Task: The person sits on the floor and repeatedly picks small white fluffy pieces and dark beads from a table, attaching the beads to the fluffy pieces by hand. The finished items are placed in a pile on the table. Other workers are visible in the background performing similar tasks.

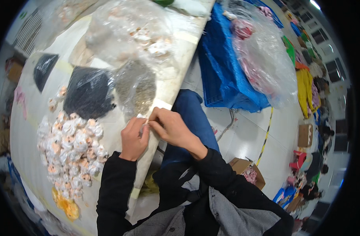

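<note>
At the table's point(109, 214) edge, left hand point(134, 137) and right hand point(170, 126) meet, fingers pinched.

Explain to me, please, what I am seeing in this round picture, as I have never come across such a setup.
There is no machine here: these are a person's bare left hand and right hand. The only picture comes from the left of two fisheye cameras worn on the head, looking down, so straight edges bend.

Both hands meet at a small pale piece, which they seem to pinch; it is too small to identify. On the table lie a pile of white and peach pieces, a dark-filled plastic bag, a grey-brown-filled bag and a yellow bundle.
</note>
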Motion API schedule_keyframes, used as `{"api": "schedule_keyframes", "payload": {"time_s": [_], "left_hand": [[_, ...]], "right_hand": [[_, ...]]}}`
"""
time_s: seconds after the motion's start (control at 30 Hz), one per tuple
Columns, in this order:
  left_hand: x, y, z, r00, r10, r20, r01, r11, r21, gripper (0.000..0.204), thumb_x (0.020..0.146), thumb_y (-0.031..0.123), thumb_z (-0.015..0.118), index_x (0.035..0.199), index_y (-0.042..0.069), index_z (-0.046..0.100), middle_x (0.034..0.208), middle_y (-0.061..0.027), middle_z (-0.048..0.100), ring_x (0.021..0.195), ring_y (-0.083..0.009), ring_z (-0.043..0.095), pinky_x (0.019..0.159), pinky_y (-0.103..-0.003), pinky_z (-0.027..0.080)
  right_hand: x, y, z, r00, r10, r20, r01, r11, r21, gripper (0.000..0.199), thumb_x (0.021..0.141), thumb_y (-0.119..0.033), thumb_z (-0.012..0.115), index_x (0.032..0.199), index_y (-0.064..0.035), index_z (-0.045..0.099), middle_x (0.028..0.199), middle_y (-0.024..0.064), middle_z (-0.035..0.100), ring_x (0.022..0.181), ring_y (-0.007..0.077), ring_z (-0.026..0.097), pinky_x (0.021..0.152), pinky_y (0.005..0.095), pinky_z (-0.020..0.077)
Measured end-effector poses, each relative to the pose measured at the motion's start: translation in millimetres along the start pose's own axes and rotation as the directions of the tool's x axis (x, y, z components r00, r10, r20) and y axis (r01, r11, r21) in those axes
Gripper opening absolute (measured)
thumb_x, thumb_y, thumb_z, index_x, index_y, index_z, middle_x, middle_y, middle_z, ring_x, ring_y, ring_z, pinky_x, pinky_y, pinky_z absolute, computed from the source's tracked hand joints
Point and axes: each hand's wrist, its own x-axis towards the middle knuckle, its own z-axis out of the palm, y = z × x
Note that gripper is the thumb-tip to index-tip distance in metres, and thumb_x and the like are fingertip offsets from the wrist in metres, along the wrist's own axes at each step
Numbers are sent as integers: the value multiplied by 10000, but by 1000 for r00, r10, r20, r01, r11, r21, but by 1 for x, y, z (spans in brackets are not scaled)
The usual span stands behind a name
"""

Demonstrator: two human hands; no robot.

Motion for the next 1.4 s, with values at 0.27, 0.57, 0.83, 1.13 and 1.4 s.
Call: {"api": "schedule_keyframes", "payload": {"time_s": [0.27,0.57,0.83,1.13,1.4], "left_hand": [[-2,-17,3,995,99,-1,-99,995,30,107,906,3,673,1011,-7,688,819,-125,592,572,-236,489,521,-356,362],[-7,-36,11,989,75,128,-87,992,92,224,1018,189,664,1091,-19,701,906,-168,667,770,-284,623,700,-383,497],[-4,-19,0,990,129,64,-134,988,74,288,1048,237,632,1076,-41,701,864,-182,676,769,-307,638,708,-391,517],[-4,-8,1,991,-121,60,130,976,-173,303,1055,205,615,1184,-53,708,1063,-136,748,927,-218,673,818,-359,543],[-6,-17,6,979,-192,64,202,926,-318,305,1057,188,617,1251,-40,678,1102,-129,730,949,-195,674,822,-323,549]], "right_hand": [[2,9,8,991,32,132,-26,999,-47,136,934,-106,651,996,-19,567,901,247,625,879,491,612,764,537,497],[-8,26,8,991,-74,112,69,996,50,159,929,-93,638,938,22,529,856,247,605,872,490,569,740,522,447],[3,26,14,981,-144,128,135,988,71,199,954,-129,655,932,18,523,897,245,616,881,473,588,748,530,450],[2,23,14,996,-72,-49,83,956,283,188,946,-200,677,916,-43,578,759,153,640,786,413,641,699,477,476],[-11,27,57,903,-34,-429,132,971,200,261,983,-341,611,1016,-84,578,739,142,625,719,410,645,632,483,462]]}}
